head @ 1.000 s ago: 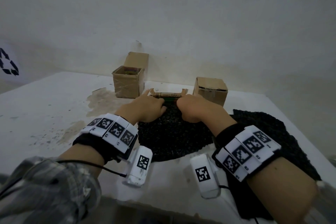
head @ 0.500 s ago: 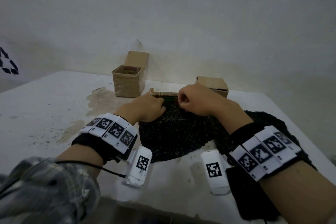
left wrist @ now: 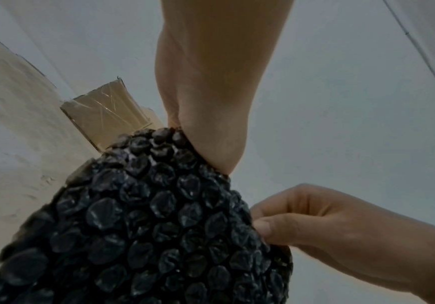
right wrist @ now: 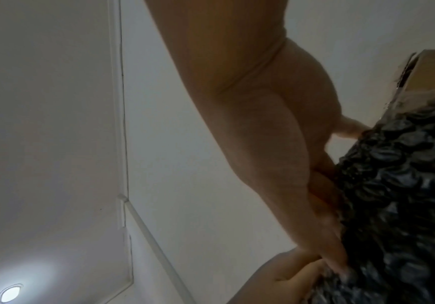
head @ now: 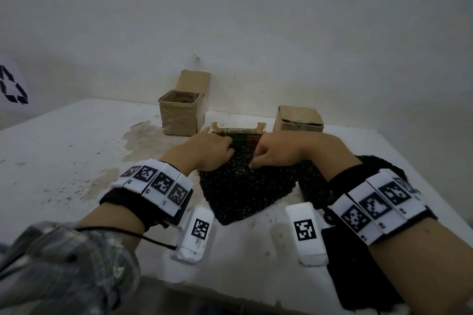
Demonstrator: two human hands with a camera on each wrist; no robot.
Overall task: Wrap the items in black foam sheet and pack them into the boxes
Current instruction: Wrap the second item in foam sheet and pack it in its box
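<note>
A black bubble-textured foam sheet lies on the white table in front of me. At its far edge sits a flat item with green and red stripes and raised cardboard tabs, partly covered by the sheet. My left hand grips the sheet's far edge on the left of the item, fingers curled down. My right hand pinches the sheet on the right. In the left wrist view the sheet bulges, with the right hand holding its side. The right wrist view shows fingers along the sheet.
An open cardboard box with something colourful inside stands at the back left. A second box, flaps down, stands back right. Another black sheet lies under my right forearm. The wall is close behind the boxes.
Half a second ago my right hand was raised over the item; it has come back down onto the sheet beside it. The left hand has stayed in place.
</note>
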